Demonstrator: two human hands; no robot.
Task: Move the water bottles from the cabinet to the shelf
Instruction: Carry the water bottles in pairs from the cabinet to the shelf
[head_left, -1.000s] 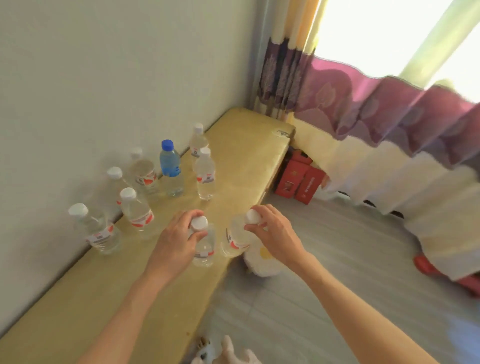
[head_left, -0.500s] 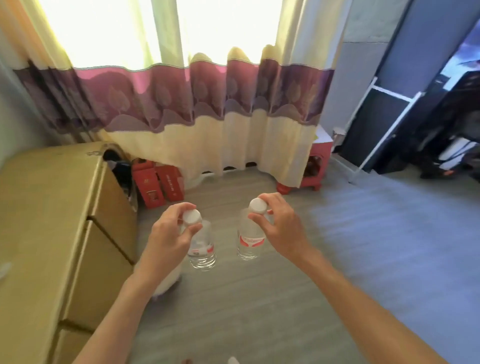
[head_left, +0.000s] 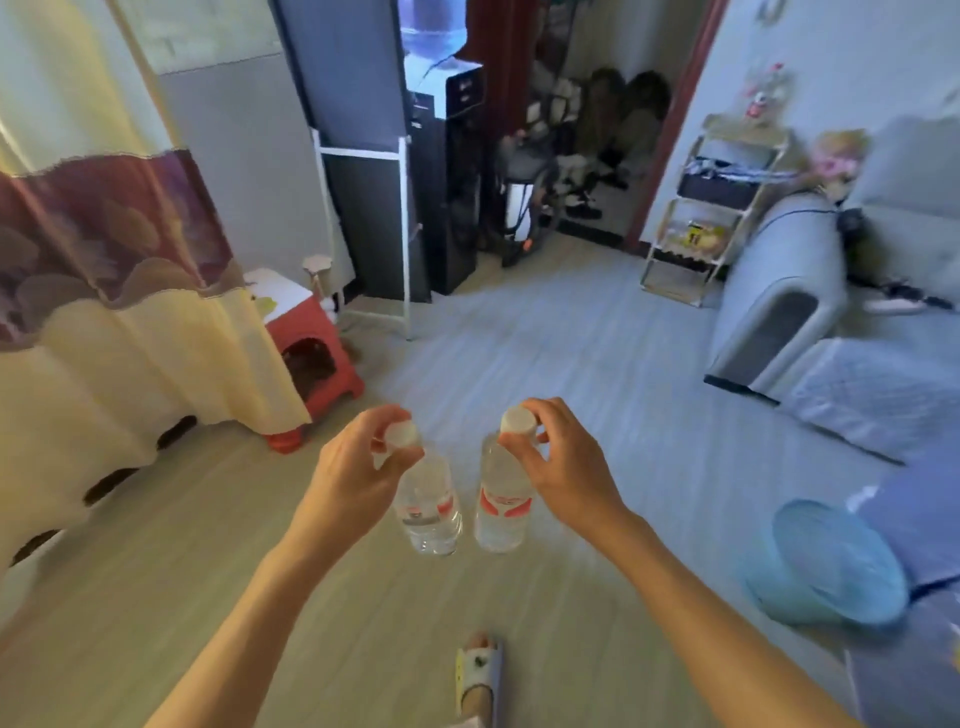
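My left hand (head_left: 353, 467) grips a clear water bottle (head_left: 428, 506) by its white cap, and the bottle hangs below my fingers over the floor. My right hand (head_left: 563, 467) holds a second clear water bottle (head_left: 501, 506) with a red label the same way. The two bottles hang side by side, close together and slightly apart. A metal tiered shelf (head_left: 711, 208) stands at the far right against the wall, well ahead of my hands. The cabinet is out of view.
A curtain (head_left: 114, 291) hangs at the left with a red stool (head_left: 311, 353) beside it. A water dispenser (head_left: 447, 156) stands at the back. A grey sofa (head_left: 810, 291) fills the right side, and a blue fan (head_left: 826, 564) lies on the floor at lower right. My slippered foot (head_left: 478, 675) shows below.
The view has swung right, away from the cabinet and curtain, toward the room with the shelf. Both hands keep carrying their bottles by the caps.
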